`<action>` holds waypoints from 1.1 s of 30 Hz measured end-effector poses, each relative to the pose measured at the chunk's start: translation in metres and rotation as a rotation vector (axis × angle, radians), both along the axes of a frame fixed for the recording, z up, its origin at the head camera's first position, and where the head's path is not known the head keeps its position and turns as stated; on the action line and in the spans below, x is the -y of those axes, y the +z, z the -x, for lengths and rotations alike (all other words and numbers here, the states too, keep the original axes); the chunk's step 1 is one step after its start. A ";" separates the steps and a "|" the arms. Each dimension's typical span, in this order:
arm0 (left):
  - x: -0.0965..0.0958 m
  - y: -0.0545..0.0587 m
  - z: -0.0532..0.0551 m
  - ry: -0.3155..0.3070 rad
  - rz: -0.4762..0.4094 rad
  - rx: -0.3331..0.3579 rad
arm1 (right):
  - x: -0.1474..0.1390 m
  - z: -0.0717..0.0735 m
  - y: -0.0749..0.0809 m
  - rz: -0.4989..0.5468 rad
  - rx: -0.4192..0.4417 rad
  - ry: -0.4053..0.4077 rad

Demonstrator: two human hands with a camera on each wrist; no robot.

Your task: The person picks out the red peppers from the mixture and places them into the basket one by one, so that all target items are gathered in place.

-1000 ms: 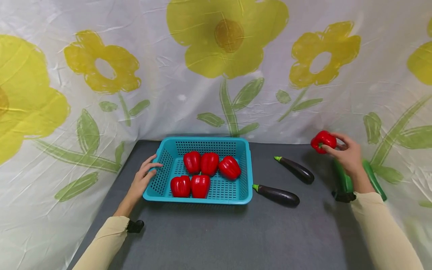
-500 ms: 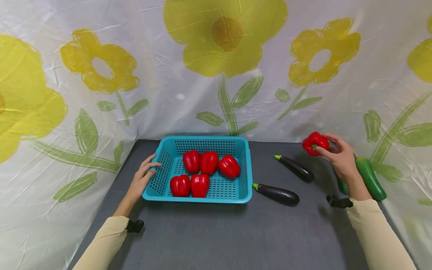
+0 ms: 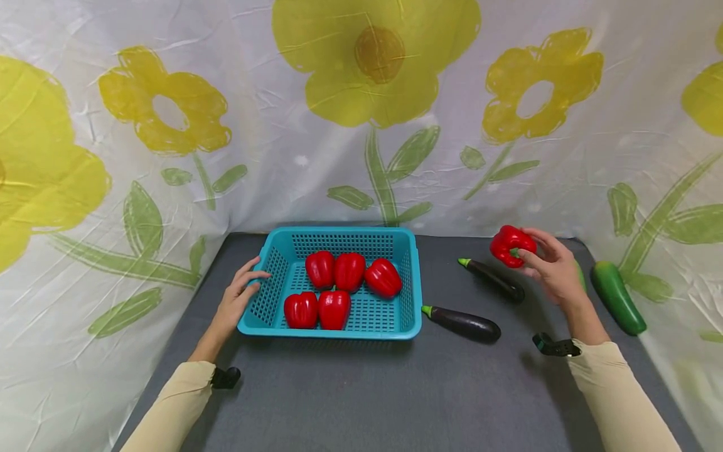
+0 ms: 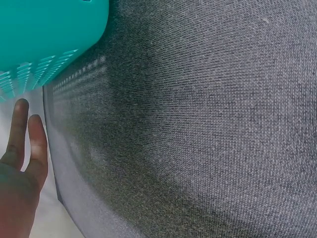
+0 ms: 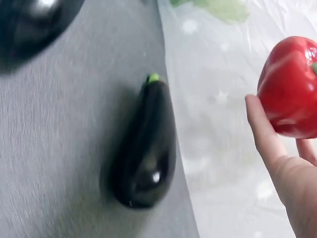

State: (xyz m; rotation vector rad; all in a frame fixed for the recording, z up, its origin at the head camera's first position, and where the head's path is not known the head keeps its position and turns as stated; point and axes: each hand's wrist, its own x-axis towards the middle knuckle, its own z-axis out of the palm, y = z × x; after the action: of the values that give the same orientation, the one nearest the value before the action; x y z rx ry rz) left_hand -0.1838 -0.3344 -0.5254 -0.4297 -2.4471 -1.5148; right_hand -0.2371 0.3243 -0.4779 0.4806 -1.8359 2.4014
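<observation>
My right hand (image 3: 556, 270) pinches a red bell pepper (image 3: 511, 245) by its side, above the far right of the table. In the right wrist view the pepper (image 5: 292, 89) shows a green stem, with thumb and fingers against it. On the left, my left hand (image 3: 233, 304) rests with its fingers over the left rim of a blue plastic basket (image 3: 384, 333). Its extended fingers (image 4: 37, 144) appear beside the basket wall (image 4: 54, 29) in the left wrist view. Several red bell peppers (image 3: 334, 311) lie inside the basket, mostly in its left and middle.
Two eggplants, one farther back (image 3: 491, 280) and one nearer (image 3: 463, 324), lie right of the basket. A green zucchini-like vegetable (image 3: 618, 300) lies at the table's right edge; another is mostly hidden behind my right hand. A flowered curtain (image 3: 305, 163) hangs behind the grey table (image 3: 350, 395).
My right hand has moved left with the red bell pepper, away from the green vegetables and toward the farther eggplant. The left hand has stayed on the basket rim.
</observation>
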 end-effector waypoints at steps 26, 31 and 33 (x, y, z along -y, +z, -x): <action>0.000 0.002 -0.002 -0.003 0.021 0.008 | 0.040 -0.008 0.001 -0.143 -0.046 0.027; 0.000 0.001 -0.001 0.004 0.020 0.007 | 0.051 -0.010 0.003 -0.259 -0.043 -0.067; -0.001 0.001 -0.001 0.005 0.020 0.007 | 0.054 -0.011 0.004 -0.311 -0.053 -0.089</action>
State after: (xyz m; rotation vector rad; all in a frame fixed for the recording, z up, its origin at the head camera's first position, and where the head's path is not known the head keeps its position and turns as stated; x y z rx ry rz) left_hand -0.1824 -0.3339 -0.5244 -0.4225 -2.4688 -1.4944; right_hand -0.2262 0.2702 -0.4741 0.4676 -2.1671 2.0353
